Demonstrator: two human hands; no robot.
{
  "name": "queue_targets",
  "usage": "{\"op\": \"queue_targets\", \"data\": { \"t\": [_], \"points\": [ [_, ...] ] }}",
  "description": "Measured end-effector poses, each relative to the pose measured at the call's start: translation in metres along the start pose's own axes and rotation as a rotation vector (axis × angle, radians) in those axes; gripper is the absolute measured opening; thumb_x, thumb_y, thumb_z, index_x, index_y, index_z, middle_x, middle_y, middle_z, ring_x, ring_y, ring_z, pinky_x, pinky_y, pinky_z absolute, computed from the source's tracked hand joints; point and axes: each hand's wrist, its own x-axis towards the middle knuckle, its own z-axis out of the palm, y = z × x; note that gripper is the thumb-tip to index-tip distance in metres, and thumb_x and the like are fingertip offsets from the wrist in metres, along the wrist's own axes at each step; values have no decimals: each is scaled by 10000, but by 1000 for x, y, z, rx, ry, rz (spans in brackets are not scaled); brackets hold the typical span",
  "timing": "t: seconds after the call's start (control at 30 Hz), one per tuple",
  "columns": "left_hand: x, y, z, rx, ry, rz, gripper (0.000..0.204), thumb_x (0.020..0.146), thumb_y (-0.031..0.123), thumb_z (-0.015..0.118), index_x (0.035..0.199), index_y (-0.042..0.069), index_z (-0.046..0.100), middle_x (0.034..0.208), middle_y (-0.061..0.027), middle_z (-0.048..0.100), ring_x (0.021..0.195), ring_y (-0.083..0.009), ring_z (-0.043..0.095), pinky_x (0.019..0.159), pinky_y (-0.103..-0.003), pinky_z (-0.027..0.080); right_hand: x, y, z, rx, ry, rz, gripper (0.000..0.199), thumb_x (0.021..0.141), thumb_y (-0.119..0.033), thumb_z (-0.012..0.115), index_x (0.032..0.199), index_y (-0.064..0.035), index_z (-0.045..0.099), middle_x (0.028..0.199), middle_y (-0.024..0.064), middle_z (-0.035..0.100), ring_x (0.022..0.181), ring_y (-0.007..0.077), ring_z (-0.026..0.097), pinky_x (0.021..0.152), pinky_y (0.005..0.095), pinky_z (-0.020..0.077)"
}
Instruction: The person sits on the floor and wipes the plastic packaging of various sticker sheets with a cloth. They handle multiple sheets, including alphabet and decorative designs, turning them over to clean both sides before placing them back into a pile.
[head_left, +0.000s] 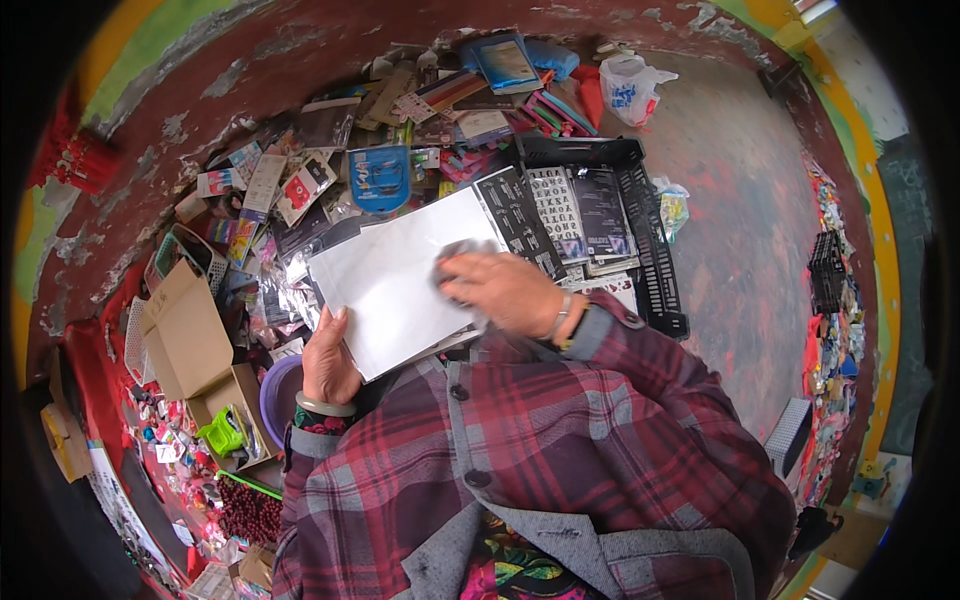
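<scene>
My left hand (331,362) grips the lower left edge of a flat white sheet (385,275), thumb on top and fingers underneath. Its glossy surface looks like clear plastic, and more sheets show beneath its lower edge. Over the right part of the sheet, my right hand (505,290) is closed on a dark, crumpled wad that looks like a cloth (455,258). That hand and the wad are smeared by motion. Partly behind the sheet lies a black printed packet (517,220), at the side of the black crate.
A black plastic crate (660,250) holds flat printed packs (598,212). Piled goods spread along the far wall, with a blue tray (380,178) among them. To the left are an open cardboard box (190,330) and a purple tub (283,400). A white plastic bag (632,88) sits far right.
</scene>
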Motion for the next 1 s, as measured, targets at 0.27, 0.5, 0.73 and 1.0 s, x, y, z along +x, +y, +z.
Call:
{"op": "queue_targets", "data": {
  "t": [0.27, 0.5, 0.73, 1.0],
  "points": [
    [-5, 1, -4, -17, -7, 45, 432, 930, 96, 481, 1336, 17, 359, 1198, -88, 526, 1097, -216, 525, 956, -363, 433, -93, 55, -47, -235, 248, 418, 99, 722, -70, 557, 764, -89, 646, 867, 61, 634, 854, 273, 577, 724, 368, 477],
    [-11, 3, -16, -54, 69, 103, 338, 920, 96, 516, 1241, 17, 444, 1086, -60, 570, 1045, -184, 545, 929, -337, 450, -53, -8, -89, -43, 434, 359, 245, 649, -152, 685, 888, -104, 670, 685, 52, 574, 661, 256, 552, 575, 364, 428],
    [-16, 18, 14, -117, -76, 6, 364, 953, 148, 466, 1280, -8, 433, 1196, -114, 562, 1092, -238, 558, 947, -398, 463, -42, -23, -72, -450, 407, 62, 320, 701, -98, 665, 1021, -98, 674, 814, 17, 557, 640, 159, 536, 534, 302, 358],
    [-20, 29, 53, 35, -334, -33, 628, 959, 463, 401, 1435, 80, 255, 1349, -198, 450, 1246, -291, 452, 1017, -473, 385, -82, 31, -121, -470, 576, 334, 142, 787, -122, 562, 898, -78, 638, 758, 57, 579, 668, 235, 561, 576, 362, 412]
  ]
}}
